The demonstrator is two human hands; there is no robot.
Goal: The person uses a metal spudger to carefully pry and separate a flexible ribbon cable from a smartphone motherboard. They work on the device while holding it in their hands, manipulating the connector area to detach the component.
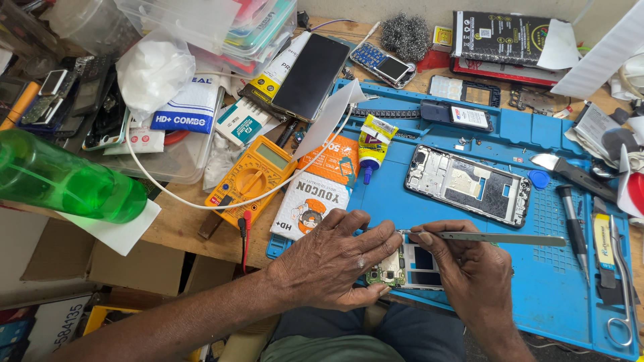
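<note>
Head view: your left hand (335, 261) pins a small circuit board (402, 267) flat at the near edge of the blue mat (550, 281), its grip closed over the board's left end so the part cannot slide. Your right hand (473, 268) grasps metal tweezers (496, 238) like a pen, tips lying at the board by your left fingers, handle running right across the mat. A stripped phone frame (467, 184) lies just beyond on the mat, well apart from the board, with a glue tube (372, 147) to its left. Screwdrivers (573, 224) rest along the mat's right side. A yellow multimeter (251, 177) sits off the mat on the table (181, 228).
</note>
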